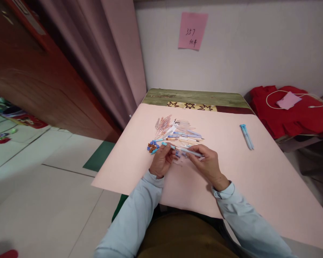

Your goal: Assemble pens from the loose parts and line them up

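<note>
My left hand pinches a short bright-blue pen piece, tilted with its pale end toward the right. In my right hand is a slim pale-blue pen barrel, its tip pointing left at the blue piece. Whether the two parts touch I cannot tell. Just beyond my hands lies a heap of pen parts, with clear tubes, thin refills and blue and tan barrels. A cluster of small blue and brown pieces sits beside my left hand. Some small parts under my hands are partly hidden.
Pale pink paper covers most of the table. Light-blue pens lie together on the right. A red cloth with a white cable is beyond the right edge. A wall stands behind, and a curtain hangs at the left.
</note>
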Demonstrator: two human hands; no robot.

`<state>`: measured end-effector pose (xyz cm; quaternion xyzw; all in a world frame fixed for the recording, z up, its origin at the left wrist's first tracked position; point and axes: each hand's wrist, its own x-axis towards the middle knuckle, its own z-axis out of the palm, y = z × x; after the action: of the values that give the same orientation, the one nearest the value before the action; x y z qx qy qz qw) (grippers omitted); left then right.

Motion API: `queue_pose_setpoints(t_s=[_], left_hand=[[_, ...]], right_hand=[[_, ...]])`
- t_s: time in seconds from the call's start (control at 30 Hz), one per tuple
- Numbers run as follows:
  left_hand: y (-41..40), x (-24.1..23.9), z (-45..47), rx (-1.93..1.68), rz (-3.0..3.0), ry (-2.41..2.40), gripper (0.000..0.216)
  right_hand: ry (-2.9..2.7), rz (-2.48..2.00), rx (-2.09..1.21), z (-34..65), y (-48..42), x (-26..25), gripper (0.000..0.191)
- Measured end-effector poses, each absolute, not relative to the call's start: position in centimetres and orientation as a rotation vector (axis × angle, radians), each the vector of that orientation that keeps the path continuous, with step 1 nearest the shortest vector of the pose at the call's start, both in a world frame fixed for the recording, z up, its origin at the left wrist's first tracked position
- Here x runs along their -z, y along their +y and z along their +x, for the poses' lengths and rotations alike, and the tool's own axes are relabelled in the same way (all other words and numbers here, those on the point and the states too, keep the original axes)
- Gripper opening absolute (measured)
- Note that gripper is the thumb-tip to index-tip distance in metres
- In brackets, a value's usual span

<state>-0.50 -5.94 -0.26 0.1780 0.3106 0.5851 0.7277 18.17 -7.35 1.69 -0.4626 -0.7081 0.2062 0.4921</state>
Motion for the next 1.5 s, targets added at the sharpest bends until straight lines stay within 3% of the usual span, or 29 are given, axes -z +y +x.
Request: queue_pose_setpoints(t_s=[0.37,0.8,1.0,1.5], left_hand=[[-6.2,0.6,0.3,-1.298,0.576,0.78,0.045],[-6.1,0.6,0.2,-1.363,0.548,0.811,0.045],[-6.0,0.6,0.2,-1.373,0.536,0.801,0.044],[-6.1,0.5,0.2,-1.348,0.564,0.846,0.038]], right_hand=[[-1.769,-1.181,-0.352,17.6,-7.5,-1.2,0.011],[-1.842,-1.303,-0.364,16.9,-7.8,-1.3,0.026],[-1.857,-1.319,-0.356,16.8,-7.8,-1.0,0.008],[-1.843,-1.217,-0.244,16.3,-7.9,-0.6,0.011]])
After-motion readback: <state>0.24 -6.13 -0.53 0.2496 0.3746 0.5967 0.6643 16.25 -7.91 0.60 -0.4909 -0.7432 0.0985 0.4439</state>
